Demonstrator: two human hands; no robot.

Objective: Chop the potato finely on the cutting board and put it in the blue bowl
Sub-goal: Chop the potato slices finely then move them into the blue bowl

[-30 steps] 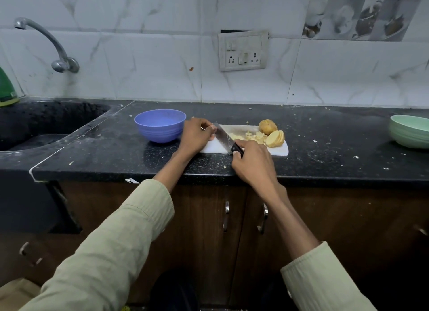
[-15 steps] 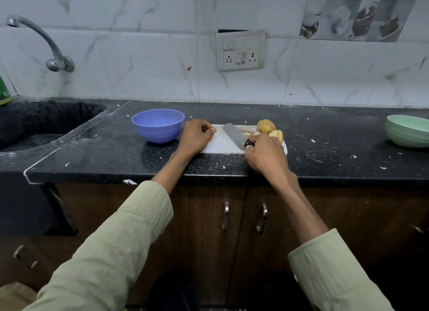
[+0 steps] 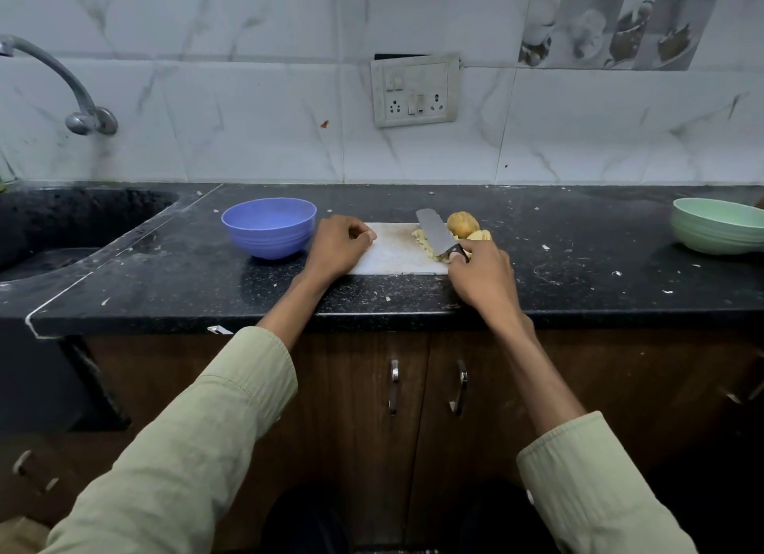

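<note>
Black speckled stone counter (image 3: pixel 578 289) against white marble-look wall tiles, dark sink basin (image 3: pixel 62 223) at the left with a curved metal tap (image 3: pixel 78 95) above it, brown wooden cabinet doors (image 3: pixel 355 409) below with two metal handles. Vs 0.5 s ago: the black-handled steel knife (image 3: pixel 436 233) has shifted right along the white rectangular cutting board (image 3: pixel 392 256); blade now stands steeper, tip pointing away toward the wall, sitting over the pile of pale chopped potato bits (image 3: pixel 423 241); more bare board shows between the hands. Right hand (image 3: pixel 483 281) has moved right with it, fingers wrapped round the knife handle. Left hand (image 3: pixel 339 247) is unchanged: curled on the board's left end, knuckles up; can't tell whether it actually grips the edge or just rests there. Uncut brown-skinned potato piece (image 3: pixel 463 223) sits at the board's far right corner, a cut yellow piece (image 3: pixel 481 235) just beside it, partly hidden by the right hand. Round blue plastic bowl (image 3: pixel 268 227) stands on the counter just left of the board, near the left hand; no potato visible inside. Counts: one knife, one board, one blue bowl, one pale green bowl (image 3: pixel 717 227) well apart at the far right, two larger potato pieces plus the chopped pile, one wall socket plate (image 3: pixel 415 90). Small scraps dot the counter.
</note>
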